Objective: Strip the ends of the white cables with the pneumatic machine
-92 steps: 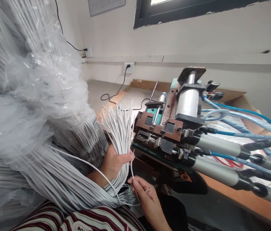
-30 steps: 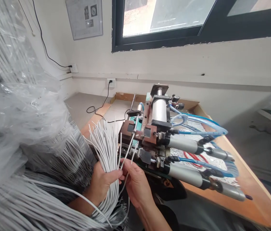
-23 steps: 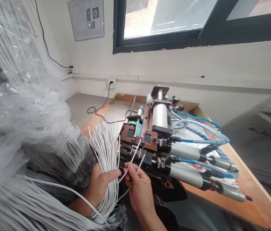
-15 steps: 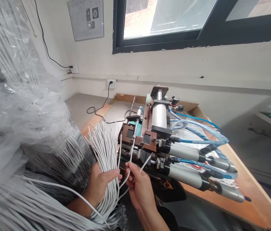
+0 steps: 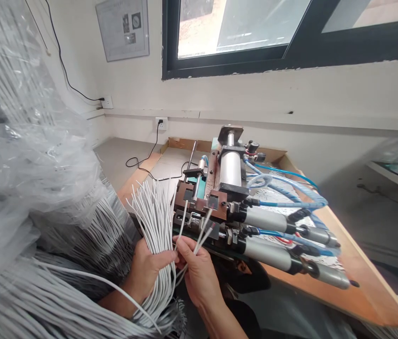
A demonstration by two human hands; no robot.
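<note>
My left hand (image 5: 149, 266) is wrapped round a thick bundle of grey cables (image 5: 155, 216), whose cut ends fan upward. Beside it, my right hand (image 5: 199, 268) pinches a single cable (image 5: 183, 220) between thumb and fingers, its tip pointing up toward the machine. A couple more cables (image 5: 202, 238) run through the same hand and stick out to the right, their ends stripped or darker. Just beyond both hands stands a pneumatic machine (image 5: 216, 205) with brown blocks, dark jaws and metal cylinders. Some right-hand fingertips are hidden behind the cables.
Plastic-wrapped cable bundles (image 5: 33, 155) crowd the left side. Air cylinders (image 5: 269, 221) and blue hoses (image 5: 290, 176) extend rightward over the wooden table (image 5: 368, 292). A black power cord (image 5: 139, 162) lies behind, below a wall socket (image 5: 161, 123). A window (image 5: 234, 28) is above.
My right hand has moved slightly left, against the bundle. The cable at the machine's centre has come away from there; more cable ends now stick out right of the hand. The view has shifted slightly.
</note>
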